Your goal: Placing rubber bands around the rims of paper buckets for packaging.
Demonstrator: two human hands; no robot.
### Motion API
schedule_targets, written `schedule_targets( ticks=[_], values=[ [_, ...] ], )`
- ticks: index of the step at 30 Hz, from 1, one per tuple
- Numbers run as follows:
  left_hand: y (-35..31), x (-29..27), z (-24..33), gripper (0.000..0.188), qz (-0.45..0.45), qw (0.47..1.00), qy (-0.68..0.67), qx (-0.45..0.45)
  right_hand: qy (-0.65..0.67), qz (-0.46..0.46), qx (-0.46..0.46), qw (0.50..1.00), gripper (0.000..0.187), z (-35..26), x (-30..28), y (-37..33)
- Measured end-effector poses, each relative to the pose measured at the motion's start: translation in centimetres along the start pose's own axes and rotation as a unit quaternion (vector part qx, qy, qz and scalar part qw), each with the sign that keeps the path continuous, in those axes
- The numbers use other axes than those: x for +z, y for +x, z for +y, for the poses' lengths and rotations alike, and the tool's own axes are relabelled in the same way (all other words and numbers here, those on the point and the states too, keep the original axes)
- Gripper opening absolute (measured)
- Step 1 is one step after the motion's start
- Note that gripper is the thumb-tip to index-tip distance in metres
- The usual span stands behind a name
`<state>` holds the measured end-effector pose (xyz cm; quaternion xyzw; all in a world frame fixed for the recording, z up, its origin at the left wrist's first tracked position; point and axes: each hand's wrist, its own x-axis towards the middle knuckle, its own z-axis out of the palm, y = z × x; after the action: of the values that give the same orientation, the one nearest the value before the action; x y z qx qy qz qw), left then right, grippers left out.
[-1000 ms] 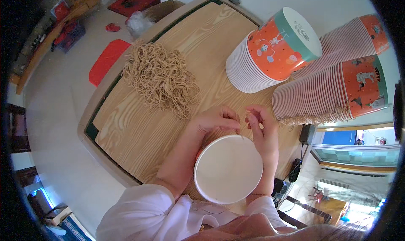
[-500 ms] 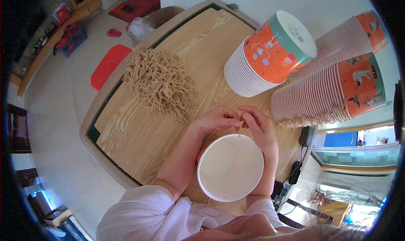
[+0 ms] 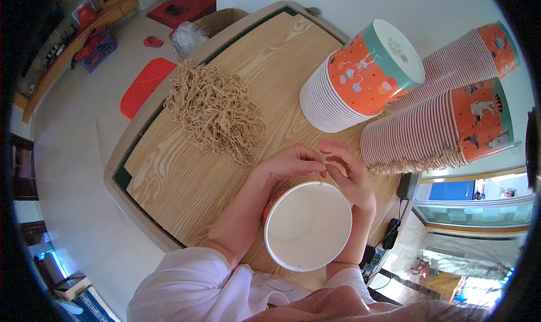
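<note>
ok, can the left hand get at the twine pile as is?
Likely yes: the twine pile lies nearby, nothing visible blocking the left hand, though its fingertips appear to pinch a strand by the cup.

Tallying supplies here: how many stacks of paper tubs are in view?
3, toward the picture's right: the leftmost stack, the front right stack, and the rear right stack, partly hidden behind the other two. More could be hidden behind them. The single tub isn't counted.
</note>
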<state>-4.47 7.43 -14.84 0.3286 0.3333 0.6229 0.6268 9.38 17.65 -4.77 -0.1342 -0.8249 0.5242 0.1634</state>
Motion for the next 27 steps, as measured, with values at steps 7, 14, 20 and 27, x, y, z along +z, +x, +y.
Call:
schedule_targets(
  ticks=[7, 14, 20, 27],
  values=[
    [0.0, 0.4, 0.3, 0.020, -0.002, 1.000, -0.001, 0.011, -0.093, -0.070, -0.050, 0.992, 0.032, 0.2, -0.2, 0.4],
    [0.1, 0.4, 0.4, 0.018, 0.013, 1.000, -0.009, -0.013, -0.141, 0.006, -0.010, 0.990, 0.019, 0.2, -0.8, 0.0],
    [0.2, -0.2, -0.1, 0.019, 0.008, 0.999, 0.033, 0.001, -0.153, 0.047, 0.007, 0.987, 0.015, 0.1, -1.9, -0.5],
    [0.5, 0.0, -0.8, 0.018, 0.018, 0.999, -0.026, 0.021, -0.006, 0.050, 0.041, 0.998, 0.015, -0.6, -0.8, -0.6]
  ],
)
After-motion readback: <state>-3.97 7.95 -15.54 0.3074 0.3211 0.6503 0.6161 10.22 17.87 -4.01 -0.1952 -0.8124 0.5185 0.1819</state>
